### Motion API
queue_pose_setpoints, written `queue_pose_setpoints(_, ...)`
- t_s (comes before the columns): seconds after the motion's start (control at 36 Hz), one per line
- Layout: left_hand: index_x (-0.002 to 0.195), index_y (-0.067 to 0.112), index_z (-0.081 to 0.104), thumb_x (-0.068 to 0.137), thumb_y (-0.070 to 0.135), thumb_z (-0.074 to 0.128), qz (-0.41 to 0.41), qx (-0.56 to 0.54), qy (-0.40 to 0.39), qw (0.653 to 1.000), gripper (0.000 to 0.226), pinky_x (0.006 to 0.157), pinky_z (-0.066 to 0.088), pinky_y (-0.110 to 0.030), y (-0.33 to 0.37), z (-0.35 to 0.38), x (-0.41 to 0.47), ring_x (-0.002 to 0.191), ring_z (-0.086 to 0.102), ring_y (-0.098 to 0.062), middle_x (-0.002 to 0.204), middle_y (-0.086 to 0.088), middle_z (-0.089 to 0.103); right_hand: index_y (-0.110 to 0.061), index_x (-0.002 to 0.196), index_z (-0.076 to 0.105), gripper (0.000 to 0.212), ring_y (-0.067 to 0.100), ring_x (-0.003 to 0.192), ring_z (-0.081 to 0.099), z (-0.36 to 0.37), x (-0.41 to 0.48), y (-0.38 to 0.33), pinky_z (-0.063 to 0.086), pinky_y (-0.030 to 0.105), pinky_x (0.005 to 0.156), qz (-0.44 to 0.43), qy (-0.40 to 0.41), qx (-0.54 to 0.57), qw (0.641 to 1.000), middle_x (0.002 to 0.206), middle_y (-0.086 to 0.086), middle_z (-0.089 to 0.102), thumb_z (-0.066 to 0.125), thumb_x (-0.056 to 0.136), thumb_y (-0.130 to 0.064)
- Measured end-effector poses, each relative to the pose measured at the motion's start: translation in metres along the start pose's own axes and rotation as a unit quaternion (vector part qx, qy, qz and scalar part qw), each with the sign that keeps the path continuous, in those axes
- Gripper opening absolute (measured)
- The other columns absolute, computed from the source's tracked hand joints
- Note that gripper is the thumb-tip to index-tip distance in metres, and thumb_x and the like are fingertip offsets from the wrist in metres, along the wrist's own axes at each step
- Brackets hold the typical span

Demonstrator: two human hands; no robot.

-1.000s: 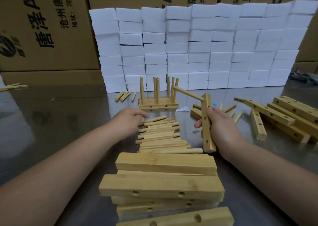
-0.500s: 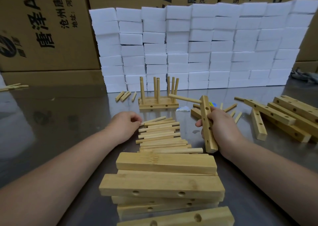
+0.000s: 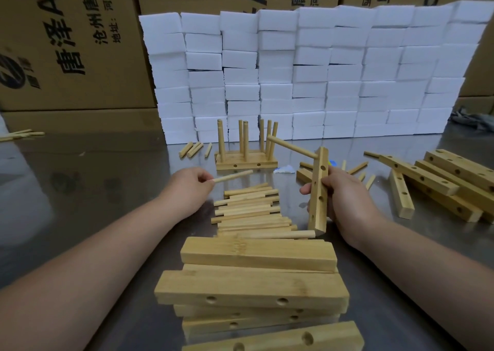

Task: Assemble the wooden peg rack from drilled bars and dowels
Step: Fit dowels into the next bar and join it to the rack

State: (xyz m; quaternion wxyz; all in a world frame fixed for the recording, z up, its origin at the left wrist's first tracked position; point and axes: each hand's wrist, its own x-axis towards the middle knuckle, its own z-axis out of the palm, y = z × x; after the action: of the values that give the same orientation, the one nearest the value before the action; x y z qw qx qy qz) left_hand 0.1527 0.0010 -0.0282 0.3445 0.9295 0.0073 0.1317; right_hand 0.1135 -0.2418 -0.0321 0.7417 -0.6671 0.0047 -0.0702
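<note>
The right hand is gripping a drilled bar round its middle, fingers curled behind and thumb across the front. It is holding the bar nearly upright, just right of the finished rack. A seated dowel is sticking out sideways from the bar's top hole, pointing back toward the rack. Whether the bar's lower end is resting on anything cannot be told.

The left hand is pinching a loose dowel by one end between thumb and fingertips. The dowel is hanging just in front of the rack and above the pile of spare dowels lying on the worktop.

The dowel is probably going to feel light, stiff and smooth, so it could be rolling between the fingertips. The end pinch is leaving most of its length free to enter a hole, though a hold nearer the middle would be steadying the tip better. It is thin, so it likely wants pushing straight along its axis, since levering it in a snug hole could jam or crack it.

The bar looks rigid and fairly light, and its square edges are giving a sure grip. The best hold is likely between holes, leaving the empty ones uncovered. The seated dowel is best not used as a handle, as it would be prying at its own joint.
</note>
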Motion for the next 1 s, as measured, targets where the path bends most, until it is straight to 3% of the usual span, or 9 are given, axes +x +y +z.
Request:
queue_pose_setpoints(0.11, 0.082, 0.026, 0.064, 0.089, 0.022, 0.056, 0.037, -0.079, -0.018, 0.996, 0.011, 0.056, 0.041, -0.023, 0.019, -0.007, -0.006, 0.069, 0.054, -0.012, 0.082, 0.003, 0.063, -0.012, 0.102, 0.056, 0.029, 0.018, 0.054, 0.052, -0.001, 0.001, 0.000, 0.048, 0.028, 0.049, 0.008, 0.008, 0.003, 1.000, 0.066, 0.003, 0.069, 0.028, 0.094, -0.011)
queue_pose_setpoints(0.25, 0.073, 0.030, 0.063, 0.086, 0.023, 0.058, 0.111, -0.091, -0.076, 0.987, 0.016, 0.045, 0.039, -0.008, 0.052, -0.013, -0.022, 0.053, 0.051, 0.005, 0.065, 0.016, 0.064, -0.007, 0.112, 0.054, 0.030, 0.017, 0.049, 0.052, 0.000, 0.002, -0.002, 0.046, 0.026, 0.044, 0.032, 0.007, 0.066, 0.997, 0.067, 0.006, 0.069, 0.030, 0.095, -0.014)
queue_pose_setpoints(0.36, 0.075, 0.030, 0.065, 0.083, 0.020, 0.061, 0.136, -0.109, -0.098, 0.980, 0.013, 0.058, 0.046, -0.024, 0.068, -0.013, -0.033, 0.060, 0.051, -0.006, 0.078, 0.006, 0.067, -0.011, 0.120, 0.051, 0.034, 0.017, 0.053, 0.052, 0.002, 0.003, -0.003, 0.044, 0.028, 0.048, 0.031, -0.005, 0.088, 0.996, 0.067, 0.008, 0.067, 0.029, 0.095, -0.013)
queue_pose_setpoints(0.44, 0.076, 0.030, 0.065, 0.083, 0.019, 0.062, 0.148, -0.108, -0.103, 0.978, 0.013, 0.056, 0.045, -0.021, 0.073, -0.014, -0.037, 0.058, 0.049, -0.004, 0.071, 0.009, 0.062, -0.013, 0.120, 0.052, 0.034, 0.018, 0.056, 0.051, 0.004, 0.003, -0.004, 0.042, 0.029, 0.050, 0.026, -0.011, 0.087, 0.996, 0.068, 0.007, 0.066, 0.029, 0.094, -0.014)
queue_pose_setpoints(0.58, 0.075, 0.032, 0.065, 0.084, 0.018, 0.062, 0.160, -0.097, -0.104, 0.977, 0.016, 0.051, 0.041, -0.015, 0.072, -0.015, -0.037, 0.051, 0.044, 0.002, 0.056, 0.018, 0.053, -0.018, 0.101, 0.058, 0.029, 0.019, 0.058, 0.050, 0.007, 0.001, -0.005, 0.040, 0.030, 0.050, 0.022, -0.013, 0.103, 0.994, 0.064, 0.006, 0.064, 0.029, 0.095, -0.014)
queue_pose_setpoints(0.75, 0.076, 0.043, 0.066, 0.086, 0.019, 0.062, 0.161, -0.110, -0.101, 0.976, 0.026, 0.054, 0.044, -0.021, 0.070, -0.018, -0.037, 0.061, 0.049, -0.008, 0.080, 0.003, 0.066, -0.010, 0.116, 0.053, 0.034, 0.018, 0.051, 0.047, 0.006, 0.000, -0.007, 0.041, 0.026, 0.042, 0.025, -0.020, 0.129, 0.991, 0.066, 0.012, 0.061, 0.025, 0.097, -0.012)
queue_pose_setpoints(0.92, 0.074, 0.048, 0.065, 0.086, 0.021, 0.062, 0.162, -0.107, -0.095, 0.976, 0.030, 0.062, 0.047, -0.028, 0.070, -0.017, -0.037, 0.066, 0.051, -0.012, 0.085, 0.002, 0.068, -0.006, 0.118, 0.053, 0.035, 0.015, 0.044, 0.044, 0.005, 0.000, -0.008, 0.039, 0.024, 0.039, 0.026, -0.018, 0.123, 0.992, 0.065, 0.012, 0.059, 0.025, 0.097, -0.013)
queue_pose_setpoints(1.0, 0.075, 0.046, 0.064, 0.087, 0.020, 0.061, 0.165, -0.102, -0.092, 0.977, 0.028, 0.056, 0.045, -0.021, 0.069, -0.016, -0.036, 0.058, 0.048, -0.002, 0.077, 0.005, 0.064, -0.009, 0.118, 0.053, 0.035, 0.015, 0.045, 0.044, 0.007, -0.002, -0.009, 0.040, 0.025, 0.041, 0.027, -0.020, 0.115, 0.993, 0.064, 0.011, 0.060, 0.025, 0.097, -0.014)
